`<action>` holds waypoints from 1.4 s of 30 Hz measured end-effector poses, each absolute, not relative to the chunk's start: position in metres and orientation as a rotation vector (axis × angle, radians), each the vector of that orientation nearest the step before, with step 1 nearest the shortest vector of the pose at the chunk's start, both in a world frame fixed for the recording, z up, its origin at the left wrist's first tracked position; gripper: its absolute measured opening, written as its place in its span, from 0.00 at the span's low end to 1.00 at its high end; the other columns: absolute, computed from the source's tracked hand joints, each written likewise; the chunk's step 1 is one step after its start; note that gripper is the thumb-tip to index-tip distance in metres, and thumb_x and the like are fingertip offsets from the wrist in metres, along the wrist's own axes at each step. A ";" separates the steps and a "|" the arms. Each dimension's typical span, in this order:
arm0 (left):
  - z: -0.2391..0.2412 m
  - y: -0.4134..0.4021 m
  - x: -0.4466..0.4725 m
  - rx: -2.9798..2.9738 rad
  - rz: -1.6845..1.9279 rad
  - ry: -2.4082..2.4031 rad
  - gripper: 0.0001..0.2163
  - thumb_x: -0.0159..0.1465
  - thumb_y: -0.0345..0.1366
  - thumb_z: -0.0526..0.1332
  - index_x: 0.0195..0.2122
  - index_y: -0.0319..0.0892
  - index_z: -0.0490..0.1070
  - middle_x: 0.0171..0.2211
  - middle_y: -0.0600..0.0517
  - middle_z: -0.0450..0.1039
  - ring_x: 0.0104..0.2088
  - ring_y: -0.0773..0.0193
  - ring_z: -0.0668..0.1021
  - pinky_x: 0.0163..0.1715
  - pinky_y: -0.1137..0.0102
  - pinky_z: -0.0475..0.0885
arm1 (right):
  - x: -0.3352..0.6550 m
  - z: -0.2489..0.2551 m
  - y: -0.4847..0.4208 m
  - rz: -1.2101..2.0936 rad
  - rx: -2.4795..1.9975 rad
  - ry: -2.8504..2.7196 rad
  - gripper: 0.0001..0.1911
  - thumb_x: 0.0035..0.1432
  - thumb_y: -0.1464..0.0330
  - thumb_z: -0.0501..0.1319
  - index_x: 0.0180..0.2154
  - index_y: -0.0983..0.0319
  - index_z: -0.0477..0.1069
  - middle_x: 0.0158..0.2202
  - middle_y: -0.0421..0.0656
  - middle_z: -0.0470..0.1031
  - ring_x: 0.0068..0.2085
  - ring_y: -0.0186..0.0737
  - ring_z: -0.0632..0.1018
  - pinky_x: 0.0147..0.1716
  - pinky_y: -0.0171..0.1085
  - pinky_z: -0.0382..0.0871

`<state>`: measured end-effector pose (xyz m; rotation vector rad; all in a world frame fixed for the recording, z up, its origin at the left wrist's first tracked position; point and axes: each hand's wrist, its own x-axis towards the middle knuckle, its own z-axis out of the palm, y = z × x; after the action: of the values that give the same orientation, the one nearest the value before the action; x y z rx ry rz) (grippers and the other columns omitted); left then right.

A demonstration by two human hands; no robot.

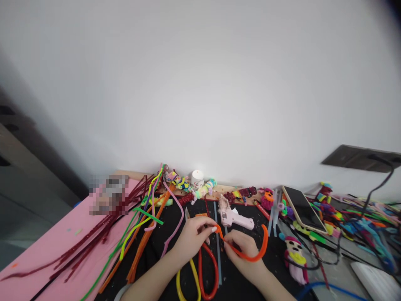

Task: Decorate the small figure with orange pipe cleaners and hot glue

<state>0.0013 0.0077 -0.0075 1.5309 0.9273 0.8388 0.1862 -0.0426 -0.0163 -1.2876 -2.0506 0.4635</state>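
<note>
A person's two bare hands met low in the middle of the view, above a black mat (163, 269) on a desk. The left hand (194, 235) pinched one end of a bright orange fuzzy craft stem (265, 237) between thumb and forefinger. The right hand (246, 252) gripped the same stem just beside that pinch. The stem's long remainder swept across the right hand and curled upward into a hook.

The step in hand looked like bending or twisting the short end between the fingertips. Another bend would call for a firm left pinch and a small turn from the right hand, with the loose curl out of the way.

Below the hands, toward the near edge, lay scissors with one red and one yellow looped handle (216, 267), beside a long translucent glue stick (219, 265). Just beyond the hands rested a pale pink glue gun (241, 220), its nozzle end crusted brownish.

Toward the desk's left edge, a bundle of dark red tinsel stems (84, 240) spread over a pink surface (34, 263), with green, yellow and orange stems nearer the hands. Along the far edge, against a white wall (200, 83), stood a small white printed cylinder (197, 179) among multicoloured fuzzy figures (177, 179). To the right were a dark-screened phone in a pale case (303, 209), a fuzzy doll with a pink headband (294, 255), and a jumble of coloured craft pieces.
</note>
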 end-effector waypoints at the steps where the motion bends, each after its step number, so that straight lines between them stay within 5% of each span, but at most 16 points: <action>1: -0.008 0.008 0.001 1.532 0.840 0.925 0.08 0.58 0.34 0.58 0.36 0.37 0.73 0.26 0.51 0.72 0.21 0.69 0.72 0.22 0.75 0.64 | 0.186 -0.016 -0.042 0.463 -1.284 -2.053 0.07 0.56 0.74 0.53 0.27 0.61 0.65 0.22 0.38 0.66 0.24 0.32 0.68 0.25 0.31 0.61; 6: -0.011 0.010 0.001 1.525 0.837 0.915 0.08 0.58 0.33 0.57 0.37 0.37 0.72 0.32 0.49 0.73 0.20 0.71 0.71 0.21 0.75 0.66 | 0.182 -0.015 -0.043 0.437 -1.299 -2.049 0.07 0.56 0.74 0.53 0.27 0.61 0.65 0.22 0.38 0.65 0.24 0.32 0.68 0.24 0.31 0.60; 22: -0.015 0.001 0.000 1.722 0.963 0.889 0.08 0.60 0.34 0.55 0.35 0.38 0.73 0.32 0.50 0.71 0.20 0.73 0.70 0.22 0.76 0.67 | 0.173 -0.013 -0.047 0.339 -1.206 -2.147 0.06 0.56 0.73 0.54 0.28 0.63 0.68 0.23 0.41 0.70 0.25 0.33 0.71 0.26 0.32 0.64; 42: -0.010 -0.005 0.006 1.559 0.933 0.889 0.10 0.58 0.36 0.58 0.38 0.36 0.70 0.22 0.55 0.67 0.17 0.73 0.68 0.19 0.76 0.64 | 0.171 -0.012 -0.047 0.345 -1.157 -2.167 0.08 0.58 0.71 0.54 0.32 0.62 0.71 0.29 0.43 0.75 0.29 0.34 0.75 0.31 0.32 0.68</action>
<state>0.0057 -0.0048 -0.0098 1.5594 0.8890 0.9335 0.1712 -0.0467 -0.0117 -1.1571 -2.1672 0.3445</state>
